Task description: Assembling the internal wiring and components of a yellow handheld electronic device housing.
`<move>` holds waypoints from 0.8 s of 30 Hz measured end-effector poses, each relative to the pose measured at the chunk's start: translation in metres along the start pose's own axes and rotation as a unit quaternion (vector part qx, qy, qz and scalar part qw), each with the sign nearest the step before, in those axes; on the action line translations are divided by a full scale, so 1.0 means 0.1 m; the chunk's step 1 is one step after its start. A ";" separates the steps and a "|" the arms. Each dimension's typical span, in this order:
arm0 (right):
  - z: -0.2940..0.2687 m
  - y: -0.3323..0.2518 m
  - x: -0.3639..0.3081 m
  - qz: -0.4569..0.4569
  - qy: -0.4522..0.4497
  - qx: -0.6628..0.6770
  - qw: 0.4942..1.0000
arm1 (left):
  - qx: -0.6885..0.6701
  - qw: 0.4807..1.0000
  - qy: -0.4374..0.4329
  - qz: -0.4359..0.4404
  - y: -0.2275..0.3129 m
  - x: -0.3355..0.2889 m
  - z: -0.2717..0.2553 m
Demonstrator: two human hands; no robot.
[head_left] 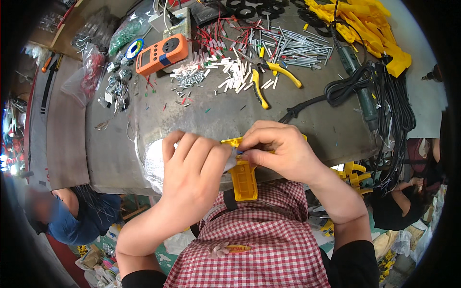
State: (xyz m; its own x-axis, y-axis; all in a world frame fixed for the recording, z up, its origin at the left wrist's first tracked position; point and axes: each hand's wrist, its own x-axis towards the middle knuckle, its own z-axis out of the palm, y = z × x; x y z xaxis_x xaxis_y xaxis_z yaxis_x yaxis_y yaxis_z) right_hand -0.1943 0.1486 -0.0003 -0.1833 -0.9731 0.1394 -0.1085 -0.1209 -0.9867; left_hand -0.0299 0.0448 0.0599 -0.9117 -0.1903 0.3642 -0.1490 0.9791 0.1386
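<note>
Over the table's near edge lies a yellow plastic housing (pixel 245 185), its hollow open half hanging toward my lap. My right hand (pixel 283 149) is closed in a pinch at the upper part of the housing, with a small blue piece (pixel 239 151) at its thumb and fingertips. Curled fingers of my left hand (pixel 194 165) meet the right hand's tips from the other side. A pale greyish bit shows by the left fingertips; what they hold is mostly hidden. Beside the left hand sits a shiny white, crinkled round thing (pixel 153 165), partly covered by it.
Yellow-handled pliers (pixel 259 89), an orange meter (pixel 162 54), white sleeves (pixel 237 77), screws (pixel 189 79) and metal rods (pixel 297 48) cover the far table (pixel 206 115). A dark green corded tool (pixel 367 108) and black cables lie right. Other people are at both sides.
</note>
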 end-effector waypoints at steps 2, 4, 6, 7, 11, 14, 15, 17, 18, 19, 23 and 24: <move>0.00 -0.04 0.04 0.053 -0.011 0.044 0.998 | -0.014 1.000 0.009 -0.003 -0.06 0.11 0.06; 0.00 -0.05 0.06 0.106 -0.020 0.092 0.990 | -0.029 0.999 0.014 -0.004 -0.10 0.12 0.12; 0.01 -0.03 0.09 0.106 -0.025 0.088 0.990 | -0.113 0.991 0.050 -0.059 -0.15 0.09 0.17; -0.01 -0.01 0.10 0.107 -0.020 0.091 0.990 | -0.114 0.991 0.047 -0.055 -0.15 0.11 0.17; -0.06 0.01 0.14 0.165 -0.049 0.121 0.978 | -0.213 0.965 0.027 -0.150 -0.20 0.06 0.13; -0.07 0.01 0.12 0.160 -0.052 0.132 0.977 | -0.193 0.973 0.011 -0.124 -0.24 0.07 -0.02; -0.07 0.01 0.12 0.156 -0.048 0.158 0.974 | -0.194 0.973 0.009 -0.124 -0.26 0.06 -0.05; -0.06 0.00 0.12 0.163 -0.052 0.164 0.971 | -0.173 0.979 -0.046 -0.092 -0.28 0.02 -0.11; -0.05 -0.01 0.12 0.171 -0.054 0.168 0.969 | -0.151 0.983 -0.049 -0.089 -0.23 0.02 -0.11; -0.05 -0.01 0.12 0.171 -0.055 0.167 0.969 | -0.151 0.983 -0.048 -0.090 -0.22 0.02 -0.07; -0.04 0.00 0.11 0.119 -0.061 0.103 0.986 | -0.181 0.975 -0.032 -0.125 -0.17 0.07 0.04; -0.04 0.00 0.11 0.106 -0.068 0.081 0.989 | -0.180 0.976 -0.032 -0.123 -0.17 0.08 0.06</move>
State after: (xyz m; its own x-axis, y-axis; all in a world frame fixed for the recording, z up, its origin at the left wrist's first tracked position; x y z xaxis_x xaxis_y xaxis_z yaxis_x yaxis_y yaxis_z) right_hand -0.2003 0.1389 0.0015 -0.0505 -0.9960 -0.0742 0.0790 0.0700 -0.9944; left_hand -0.0364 0.0270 0.0552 -0.8892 -0.3994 0.2232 -0.2322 0.8142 0.5322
